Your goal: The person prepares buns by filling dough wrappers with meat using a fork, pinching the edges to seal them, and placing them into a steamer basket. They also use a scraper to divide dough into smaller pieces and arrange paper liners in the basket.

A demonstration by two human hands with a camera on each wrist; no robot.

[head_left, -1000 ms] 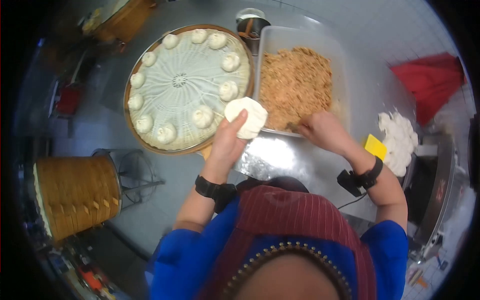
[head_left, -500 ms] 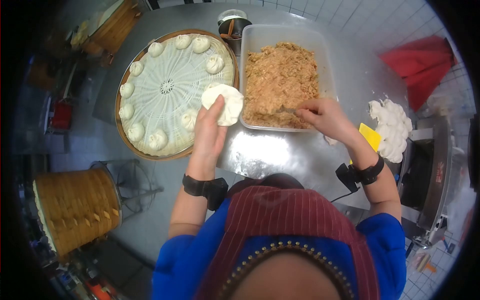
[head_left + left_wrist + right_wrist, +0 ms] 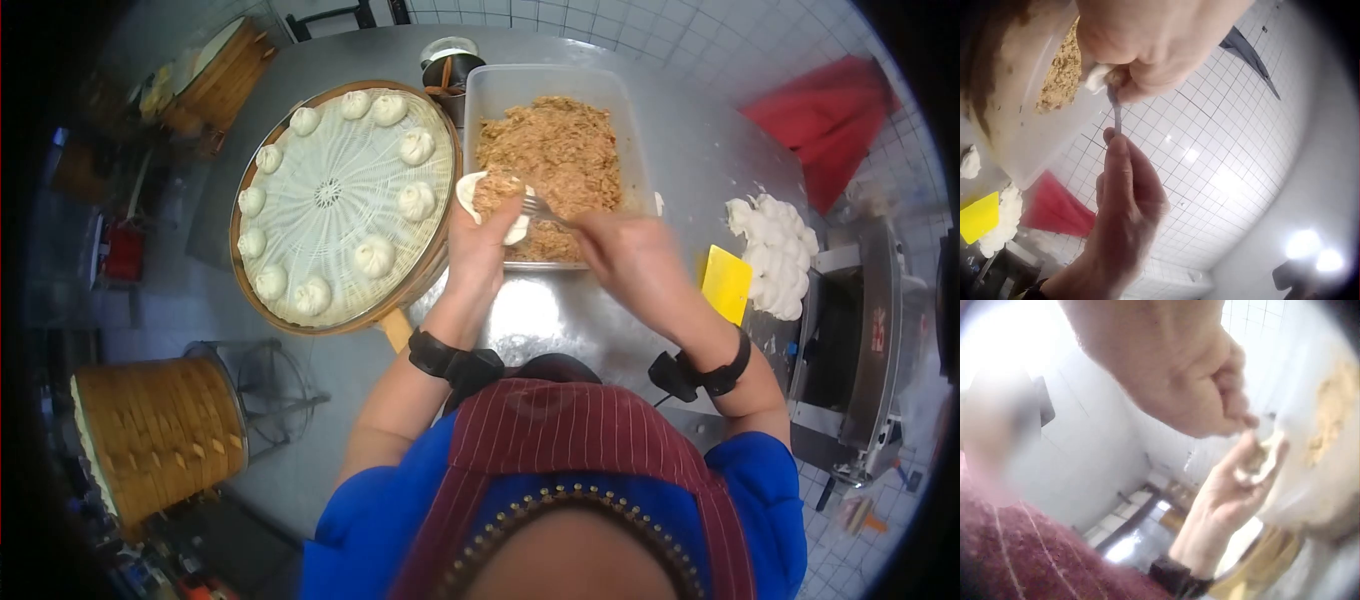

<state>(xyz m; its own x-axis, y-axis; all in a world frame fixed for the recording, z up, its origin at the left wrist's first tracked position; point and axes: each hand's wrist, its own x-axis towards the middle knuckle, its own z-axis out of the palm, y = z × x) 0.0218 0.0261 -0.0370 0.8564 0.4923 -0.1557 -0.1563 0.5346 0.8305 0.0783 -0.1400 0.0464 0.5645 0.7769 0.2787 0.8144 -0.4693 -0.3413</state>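
In the head view the left hand (image 3: 477, 250) cups a round dough wrapper (image 3: 516, 232), its thumb over the near edge. Brown filling (image 3: 497, 190) lies on the wrapper. The right hand (image 3: 635, 265) pinches a metal fork (image 3: 540, 208), whose tines touch the filling. Both hands are at the near left edge of a plastic tub (image 3: 640, 170) of filling. The left wrist view shows the right hand (image 3: 1125, 212) with thumb and fingers on the handle (image 3: 1117, 119). In the right wrist view the wrapper (image 3: 1272, 459) curves up within the left hand (image 3: 1219, 500).
A round woven tray (image 3: 325, 235) with several pleated buns stands at the left. Behind the tub's left corner is a dark pot (image 3: 452, 72). To the right are a yellow scraper (image 3: 726, 285), a dough mass (image 3: 778, 255) and a red cloth (image 3: 830, 125). Stacked bamboo steamers (image 3: 160, 435) stand lower left.
The fork has come from the tub to the wrapper, which now bears filling. The left hand has moved right to the tub's edge, and its wrapper has gone from flat to cupped.
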